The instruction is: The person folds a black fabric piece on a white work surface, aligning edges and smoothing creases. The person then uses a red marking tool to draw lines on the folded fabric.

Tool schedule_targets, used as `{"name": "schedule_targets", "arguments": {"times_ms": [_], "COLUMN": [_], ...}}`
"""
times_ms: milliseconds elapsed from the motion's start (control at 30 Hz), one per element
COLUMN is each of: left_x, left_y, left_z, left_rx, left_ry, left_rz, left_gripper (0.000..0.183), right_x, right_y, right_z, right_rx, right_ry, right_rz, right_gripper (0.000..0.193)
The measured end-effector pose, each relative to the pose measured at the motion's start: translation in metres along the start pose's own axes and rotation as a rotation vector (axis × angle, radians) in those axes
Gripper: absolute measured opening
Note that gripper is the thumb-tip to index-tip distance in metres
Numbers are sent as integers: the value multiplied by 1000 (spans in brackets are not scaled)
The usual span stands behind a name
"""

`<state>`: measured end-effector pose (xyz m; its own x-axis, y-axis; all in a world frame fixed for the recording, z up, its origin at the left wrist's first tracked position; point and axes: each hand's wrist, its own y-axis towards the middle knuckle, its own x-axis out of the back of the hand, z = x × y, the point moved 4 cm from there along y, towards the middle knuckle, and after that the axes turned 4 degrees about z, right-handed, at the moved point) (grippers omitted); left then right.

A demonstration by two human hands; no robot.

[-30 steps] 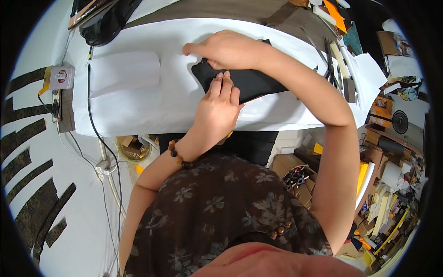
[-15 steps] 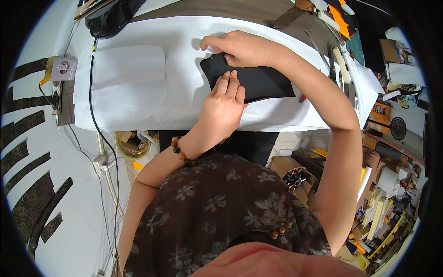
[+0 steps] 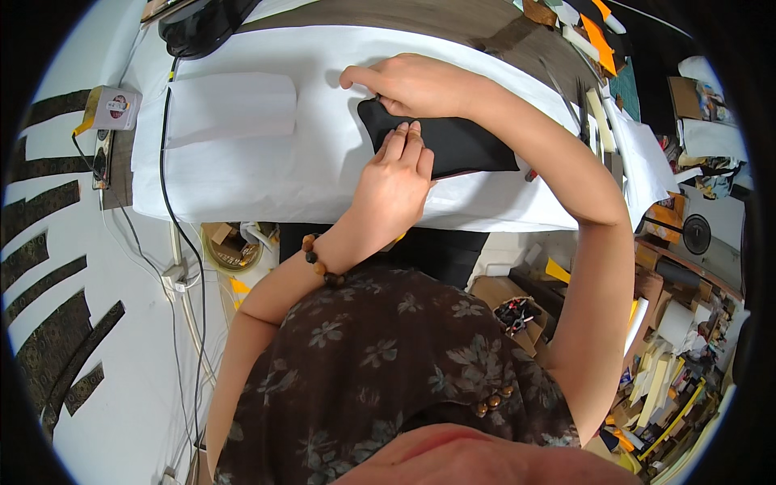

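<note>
A flat black piece of material (image 3: pixel 457 145) lies on the white sheet (image 3: pixel 267 162) that covers the table. My left hand (image 3: pixel 396 182) presses flat on its near left part, fingers straight and together. My right hand (image 3: pixel 408 85) reaches across from the right and pinches the piece's far left corner between thumb and fingers, index finger pointing left. A bead bracelet (image 3: pixel 319 259) circles my left wrist.
A smaller white sheet (image 3: pixel 230 105) lies to the left on the covering. A black cable (image 3: pixel 166 145) runs down the table's left side. A dark device (image 3: pixel 202 24) sits at the far edge. Tools and cardboard scraps (image 3: pixel 598 89) crowd the right; boxes fill the floor (image 3: pixel 663 356) right.
Both hands stay on the black piece. My right hand has closed onto its far left corner. The view has shifted slightly, so the table sits a little more to the right.
</note>
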<state>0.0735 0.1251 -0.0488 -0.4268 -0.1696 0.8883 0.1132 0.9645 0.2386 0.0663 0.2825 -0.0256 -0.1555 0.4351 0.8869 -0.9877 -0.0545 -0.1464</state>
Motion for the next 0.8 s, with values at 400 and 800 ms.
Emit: {"name": "schedule_targets", "arguments": {"times_ms": [400,800], "left_x": [0,-4], "left_y": [0,1], "left_z": [-2,1], "left_rx": [-1,28], "left_ry": [15,72], "left_rz": [0,41], "left_gripper": [46,50], "right_x": [-3,2], "right_y": [4,-12], "right_z": [14,-10], "right_rx": [124,-45], "right_ry": [-124,0], "right_rz": [-129,-36], "right_gripper": [54,50]}}
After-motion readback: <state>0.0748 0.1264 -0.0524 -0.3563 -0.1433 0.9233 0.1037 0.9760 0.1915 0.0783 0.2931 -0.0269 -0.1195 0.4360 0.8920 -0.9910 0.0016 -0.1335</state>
